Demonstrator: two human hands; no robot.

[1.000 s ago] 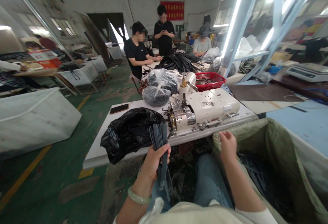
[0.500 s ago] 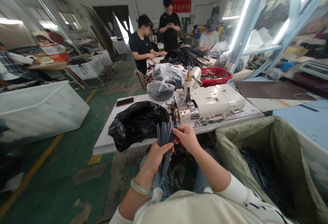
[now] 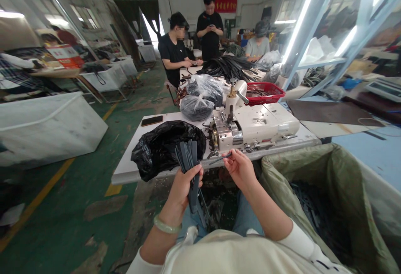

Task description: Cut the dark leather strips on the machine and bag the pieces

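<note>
My left hand (image 3: 181, 192) grips a bundle of dark grey strips (image 3: 187, 169) upright, its lower ends hanging down over my lap. My right hand (image 3: 239, 168) is apart from the bundle, raised in front of the table edge. Its fingertips pinch a thin dark strip (image 3: 221, 158) that points left. A pale bangle (image 3: 167, 224) circles my left wrist. Just beyond my hands stands a white industrial machine (image 3: 250, 125) with metal parts at its left end. A black plastic bag (image 3: 166, 150) lies on the white table (image 3: 125, 174).
A green woven sack (image 3: 297, 182) holding dark strips stands to my right. Tied bags (image 3: 196, 107) and a red basket (image 3: 265, 93) sit behind the machine, and a phone (image 3: 152, 120) lies on the table. Co-workers (image 3: 178, 48) stand beyond a heap of black strips (image 3: 224, 67).
My right hand has moved off the bundle, rightward and up, and now pinches a thin strip. My left hand still holds the bundle. The view has shifted slightly.
</note>
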